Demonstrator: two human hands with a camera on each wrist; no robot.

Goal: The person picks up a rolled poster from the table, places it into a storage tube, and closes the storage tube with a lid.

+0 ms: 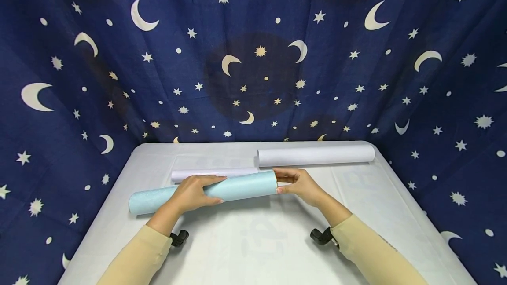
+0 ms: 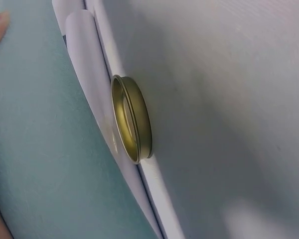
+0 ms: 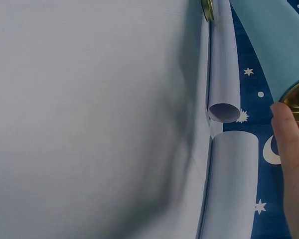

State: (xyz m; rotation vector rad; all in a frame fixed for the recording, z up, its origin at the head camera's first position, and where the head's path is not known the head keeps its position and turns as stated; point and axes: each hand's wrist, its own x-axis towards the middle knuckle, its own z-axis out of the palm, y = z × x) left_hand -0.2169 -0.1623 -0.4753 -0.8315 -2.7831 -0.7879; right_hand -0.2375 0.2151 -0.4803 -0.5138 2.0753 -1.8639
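A long light-blue tube (image 1: 241,187) slants across the middle of the table, its right end raised. My left hand (image 1: 194,192) grips it near mid-length, thumb in front and fingers over the top. At the right end my right hand (image 1: 299,184) holds the rim between thumb and fingers. That end has a gold metal edge (image 3: 298,99), recessed inside, in the right wrist view. A round gold lid (image 2: 134,119) stands on edge beside a thin white paper roll (image 2: 87,55) in the left wrist view. The tube hides that lid in the head view.
A thicker white paper roll (image 1: 317,155) lies at the back right of the table. Under everything is a white cloth-covered table (image 1: 253,250). A dark blue curtain (image 1: 261,21) with moons and stars encloses the back and sides.
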